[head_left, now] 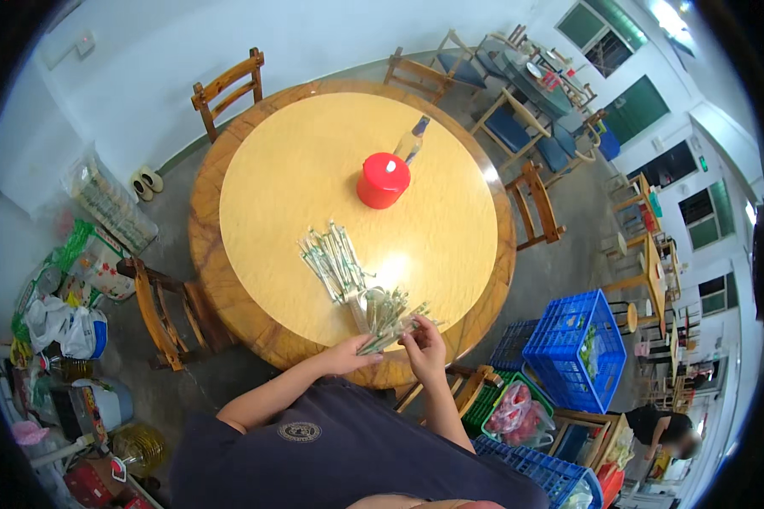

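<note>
Low over the table's near edge, my left hand (350, 355) is closed round the bottom end of a bunch of slim wrapped chopsticks (388, 321). The fingers of my right hand (424, 346) pinch at the right side of that same bunch. More wrapped chopsticks (331, 259), pale with green marks, lie fanned out on the tabletop just beyond. A pale crumpled band or wrapper (361, 310) sits between the two groups; its kind is unclear. Farther off on the round table (289, 161) stand a red lidded tub (383, 188) and a clear glass bottle (411, 141).
Wooden chairs (229, 89) ring the table. Blue crates (560, 348) and a green crate (482, 399) with bagged goods stand at the right. Bags and oil jugs (140, 448) crowd the left. A person (658, 428) bends over at the far lower right.
</note>
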`<state>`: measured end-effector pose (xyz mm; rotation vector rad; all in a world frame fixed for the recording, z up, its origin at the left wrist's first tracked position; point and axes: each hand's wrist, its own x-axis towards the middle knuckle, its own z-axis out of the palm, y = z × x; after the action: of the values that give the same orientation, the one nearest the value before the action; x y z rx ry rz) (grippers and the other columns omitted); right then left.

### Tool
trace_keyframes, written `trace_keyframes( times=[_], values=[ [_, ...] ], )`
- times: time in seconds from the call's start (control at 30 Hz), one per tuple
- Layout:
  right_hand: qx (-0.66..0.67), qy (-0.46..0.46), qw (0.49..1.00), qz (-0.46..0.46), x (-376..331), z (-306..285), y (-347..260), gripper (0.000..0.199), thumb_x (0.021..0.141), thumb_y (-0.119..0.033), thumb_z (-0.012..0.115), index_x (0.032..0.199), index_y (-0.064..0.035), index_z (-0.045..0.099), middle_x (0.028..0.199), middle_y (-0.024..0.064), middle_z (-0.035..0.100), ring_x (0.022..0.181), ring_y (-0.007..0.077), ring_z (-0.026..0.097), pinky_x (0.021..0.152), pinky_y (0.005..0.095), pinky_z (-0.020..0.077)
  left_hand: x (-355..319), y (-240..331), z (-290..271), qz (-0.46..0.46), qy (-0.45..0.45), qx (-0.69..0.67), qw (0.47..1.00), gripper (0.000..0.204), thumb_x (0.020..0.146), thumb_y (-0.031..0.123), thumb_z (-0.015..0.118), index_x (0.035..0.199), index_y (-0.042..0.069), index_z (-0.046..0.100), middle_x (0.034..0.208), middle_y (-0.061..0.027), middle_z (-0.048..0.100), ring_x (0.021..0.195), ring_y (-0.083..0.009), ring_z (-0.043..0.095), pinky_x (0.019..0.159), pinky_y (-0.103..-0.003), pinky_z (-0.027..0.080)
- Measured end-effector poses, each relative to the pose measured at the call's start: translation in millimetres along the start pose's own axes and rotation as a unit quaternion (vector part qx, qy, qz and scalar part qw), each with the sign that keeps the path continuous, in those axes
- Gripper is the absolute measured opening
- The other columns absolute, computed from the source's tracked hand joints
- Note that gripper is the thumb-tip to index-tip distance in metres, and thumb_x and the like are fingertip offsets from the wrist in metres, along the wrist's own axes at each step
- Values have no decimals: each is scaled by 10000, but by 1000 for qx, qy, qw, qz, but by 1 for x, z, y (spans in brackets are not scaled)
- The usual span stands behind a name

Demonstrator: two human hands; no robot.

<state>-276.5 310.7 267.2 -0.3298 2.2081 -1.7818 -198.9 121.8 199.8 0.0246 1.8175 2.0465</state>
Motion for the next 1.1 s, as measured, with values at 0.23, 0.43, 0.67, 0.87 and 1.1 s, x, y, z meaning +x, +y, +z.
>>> trace_keyframes(
  times=[0.23,0.43,0.67,0.87,1.1],
  values=[
    [43,140,986,-86,6,-27,-18,352,930,21,649,1265,1,544,995,96,667,813,124,641,720,268,563,-14,-3,-22,-44,45,-15,998,478,964,359,669,1283,24,548,1033,-31,633,947,-117,580,855,-288,484],
    [-132,156,949,-239,13,-40,-54,151,900,32,677,1042,-4,643,961,97,672,804,146,639,709,282,530,-22,-41,-42,-88,189,-57,976,322,984,384,630,1080,84,567,803,22,544,700,-80,524,619,-252,466],
    [-331,-5,901,-282,30,-4,-6,153,805,-18,745,946,-52,693,848,115,681,768,277,657,703,364,517,-34,-39,-53,-99,249,-148,952,316,992,430,599,1020,125,518,738,32,483,607,-63,462,520,-234,404],
    [-306,-12,928,-214,27,17,32,172,809,-51,750,975,-70,706,896,110,676,825,288,642,746,387,514,-32,-38,-49,-96,228,-148,957,300,1003,418,580,1017,121,537,768,35,504,657,-52,476,570,-229,409],
    [-334,1,912,-238,19,1,-12,356,804,-71,743,1153,-101,682,1156,124,593,965,309,566,836,410,484,-34,-35,-43,-116,182,-206,954,295,1027,365,540,1162,105,576,831,37,527,704,-60,491,623,-221,423]
  ],
)
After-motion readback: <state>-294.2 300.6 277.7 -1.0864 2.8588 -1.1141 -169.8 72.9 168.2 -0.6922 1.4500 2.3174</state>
